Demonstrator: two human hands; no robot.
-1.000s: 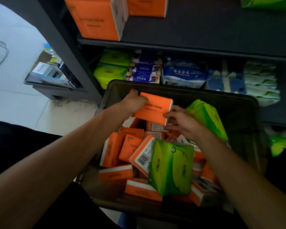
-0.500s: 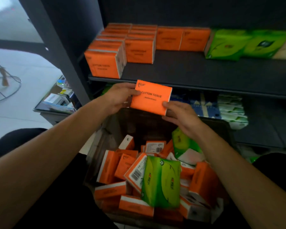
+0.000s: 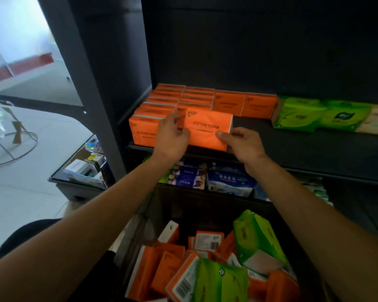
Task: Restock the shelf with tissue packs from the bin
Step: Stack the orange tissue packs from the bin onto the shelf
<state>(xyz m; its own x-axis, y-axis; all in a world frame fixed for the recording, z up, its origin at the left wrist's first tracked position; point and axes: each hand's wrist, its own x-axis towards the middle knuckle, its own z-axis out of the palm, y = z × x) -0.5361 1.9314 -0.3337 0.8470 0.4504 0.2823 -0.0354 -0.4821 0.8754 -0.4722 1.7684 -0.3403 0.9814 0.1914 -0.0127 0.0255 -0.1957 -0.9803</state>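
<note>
Both hands hold an orange "COTTON TISSUE" pack upright at the front edge of the dark shelf. My left hand grips its left end, and my right hand pinches its lower right corner. The pack stands just right of the front orange pack in rows of several orange packs. Below, the dark bin holds several orange packs and green packs.
Green packs lie on the shelf's right part, with bare shelf in front of them. The lower shelf holds blue and white packs. A dark upright post stands left; a glass case and wire stand sit on the floor.
Both hands lifted the orange pack out of the bin and up to the shelf's front edge beside the orange rows. The view tilted upward.
</note>
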